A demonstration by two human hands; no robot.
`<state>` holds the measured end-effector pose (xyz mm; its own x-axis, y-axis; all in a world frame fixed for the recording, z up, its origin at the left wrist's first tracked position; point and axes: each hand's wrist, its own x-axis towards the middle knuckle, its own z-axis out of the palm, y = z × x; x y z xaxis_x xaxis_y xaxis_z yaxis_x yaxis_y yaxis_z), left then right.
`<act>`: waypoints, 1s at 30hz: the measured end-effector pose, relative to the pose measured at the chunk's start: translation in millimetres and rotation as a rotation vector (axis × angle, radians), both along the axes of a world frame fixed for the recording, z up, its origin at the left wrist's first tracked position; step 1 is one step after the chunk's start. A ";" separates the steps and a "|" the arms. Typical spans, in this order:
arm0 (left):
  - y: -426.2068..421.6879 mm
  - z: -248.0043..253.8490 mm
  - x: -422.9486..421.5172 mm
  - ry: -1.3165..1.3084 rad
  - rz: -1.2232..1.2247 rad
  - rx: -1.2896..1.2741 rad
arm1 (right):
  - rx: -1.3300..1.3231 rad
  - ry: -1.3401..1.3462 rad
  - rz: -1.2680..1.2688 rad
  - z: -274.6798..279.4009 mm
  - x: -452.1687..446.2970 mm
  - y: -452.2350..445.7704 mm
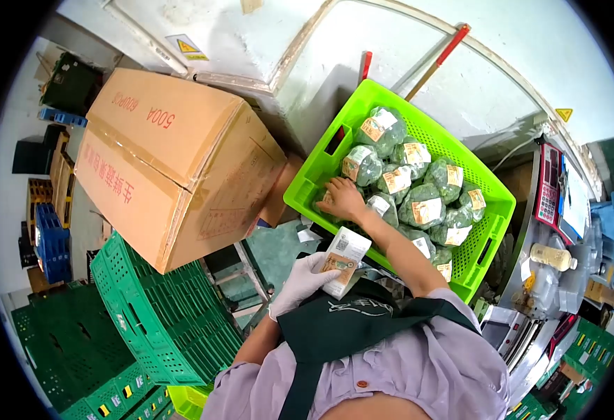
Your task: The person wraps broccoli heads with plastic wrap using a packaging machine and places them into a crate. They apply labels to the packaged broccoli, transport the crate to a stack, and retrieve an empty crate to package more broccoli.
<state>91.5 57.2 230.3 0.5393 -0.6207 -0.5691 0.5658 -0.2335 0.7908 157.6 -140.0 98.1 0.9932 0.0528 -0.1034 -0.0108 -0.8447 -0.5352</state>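
Observation:
My left hand (302,282), in a white glove, is closed on a stack of printed labels (346,253) in front of my dark green apron. My bare right hand (344,199) reaches into the left corner of a bright green crate (490,199). Its fingers are spread over a wrapped green vegetable (326,198) that is mostly covered by the hand. Several more plastic-wrapped green vegetables (422,208) lie in the crate, most showing white and orange labels. Their exact kind is hard to make out through the wrap.
A large cardboard box (167,161) stands left of the crate. Below it is a stack of dark green crates (167,315). To the right, a red scale (548,185) and a plastic bottle (553,257) are on a counter. Red-handled tools (454,43) lean on the wall behind.

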 end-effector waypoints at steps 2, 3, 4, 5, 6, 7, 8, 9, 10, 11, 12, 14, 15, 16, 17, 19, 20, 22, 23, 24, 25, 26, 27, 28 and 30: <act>-4.4 3.3 0.5 -0.034 -0.018 0.028 | 0.170 -0.093 -0.035 16.5 -8.4 -14.9; -5.0 1.4 -1.2 -0.084 -0.028 0.028 | 0.327 -0.096 -0.214 41.0 -18.7 -19.9; -6.4 0.8 -2.4 -0.137 -0.038 0.028 | 0.483 -0.102 -0.392 57.7 -29.7 -25.9; -11.4 2.8 -4.4 -0.127 -0.010 -0.012 | 0.704 -0.053 -0.380 61.0 -46.6 -38.0; -16.6 3.8 -5.4 -0.133 -0.023 -0.013 | 0.924 -0.009 -0.366 64.4 -66.1 -51.6; -21.9 4.8 -7.1 -0.168 -0.049 -0.016 | 1.190 0.106 -0.396 89.3 -90.2 -59.2; -27.1 5.9 -9.0 -0.202 -0.080 -0.021 | 1.456 0.221 -0.422 115.1 -116.7 -62.5; -33.3 7.0 -10.2 -0.207 -0.105 -0.027 | 1.317 0.207 -0.404 122.4 -139.7 -62.6; -40.9 8.0 -12.2 -0.289 -0.181 -0.022 | 1.177 0.194 -0.392 126.2 -162.5 -61.7; -49.1 8.9 -15.7 -0.371 -0.262 -0.021 | 1.092 0.252 -0.443 123.1 -184.7 -59.6; -57.6 9.5 -21.3 -0.452 -0.349 -0.025 | 1.143 0.141 -0.552 130.9 -201.2 -48.2; -77.4 -0.4 -34.1 -0.786 -0.439 -0.179 | 0.867 -0.008 -0.560 141.2 -237.7 -37.7; -86.2 -0.4 -45.1 -0.482 -0.398 -0.244 | 0.717 -0.002 -0.572 154.4 -254.3 -32.7; -94.6 -0.9 -57.9 -0.169 -0.366 -0.286 | 0.566 0.015 -0.592 165.6 -270.7 -26.9; -102.2 3.5 -69.7 -0.168 -0.390 -0.268 | 0.461 -0.129 -0.614 161.7 -288.9 -19.8; -118.3 11.2 -87.4 -0.469 -0.538 -0.304 | 0.430 -0.242 -0.833 166.0 -320.3 -7.3; -124.2 13.2 -100.0 -0.567 -0.589 -0.271 | 0.464 -0.290 -0.976 168.6 -335.9 -2.2; -134.1 1.9 -126.4 -0.604 -0.664 -0.290 | 0.394 -0.327 -1.079 171.9 -371.1 3.2; -137.0 -3.4 -140.3 -0.528 -0.702 -0.332 | 0.365 -0.384 -1.135 174.0 -385.4 6.4; -142.4 1.0 -154.0 -0.453 -0.735 -0.368 | 0.335 -0.442 -1.185 175.9 -398.7 9.8; -151.7 12.6 -161.2 -0.392 -0.880 -0.343 | 0.339 -0.456 -1.227 177.2 -412.1 13.6; -156.3 29.0 -182.9 -0.155 -0.841 -0.335 | 0.330 -0.423 -1.252 174.1 -426.6 16.5; -163.2 33.5 -193.4 -0.098 -0.928 -0.360 | 0.307 -0.396 -1.322 173.9 -437.5 20.4; -168.0 36.1 -202.0 -0.041 -1.011 -0.381 | 0.286 -0.369 -1.387 173.7 -446.7 23.6; -178.0 16.2 -216.4 -0.042 -1.040 -0.449 | 0.363 -0.468 -1.506 178.6 -461.4 27.9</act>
<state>-124.9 -120.8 246.5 -0.3444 -0.9223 -0.1752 0.2342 -0.2651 0.9353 -303.7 -112.2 276.6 0.1036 -0.9946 0.0078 -0.4567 -0.0545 -0.8880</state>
